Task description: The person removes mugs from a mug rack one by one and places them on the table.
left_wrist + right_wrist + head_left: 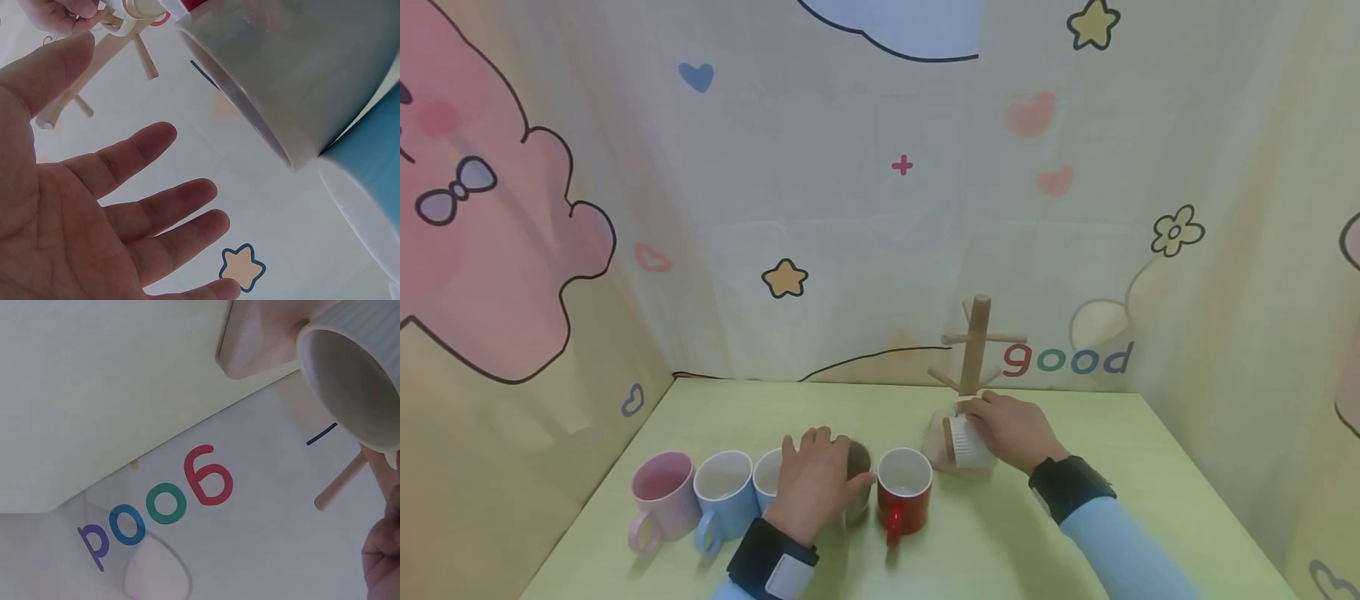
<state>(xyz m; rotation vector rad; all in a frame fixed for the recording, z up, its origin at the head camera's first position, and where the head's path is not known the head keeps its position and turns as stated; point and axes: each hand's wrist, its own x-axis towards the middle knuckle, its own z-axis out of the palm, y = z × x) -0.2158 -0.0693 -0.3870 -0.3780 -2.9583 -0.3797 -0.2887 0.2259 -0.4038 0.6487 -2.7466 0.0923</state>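
Observation:
In the head view my right hand (1013, 429) holds a white ribbed mug (972, 443) on its side, low against the wooden mug tree (976, 346). Its fingers (382, 550) pinch near the handle; whether the handle is around a peg is hard to tell. The mug's mouth (353, 387) faces the right wrist camera. My left hand (817, 482) hovers over the row of mugs, fingers spread and holding nothing. Beside it are a grey mug (859, 483), partly hidden by it, and a blue mug (766, 479). In the left wrist view, its fingers (162, 209) are apart from the grey mug (294, 69).
A red mug (904, 496) stands between the grey mug and the tree. Further left are a light blue mug (727, 496) and a pink mug (665, 496). Behind the pale green table (1075, 533) hangs a printed curtain (865, 183).

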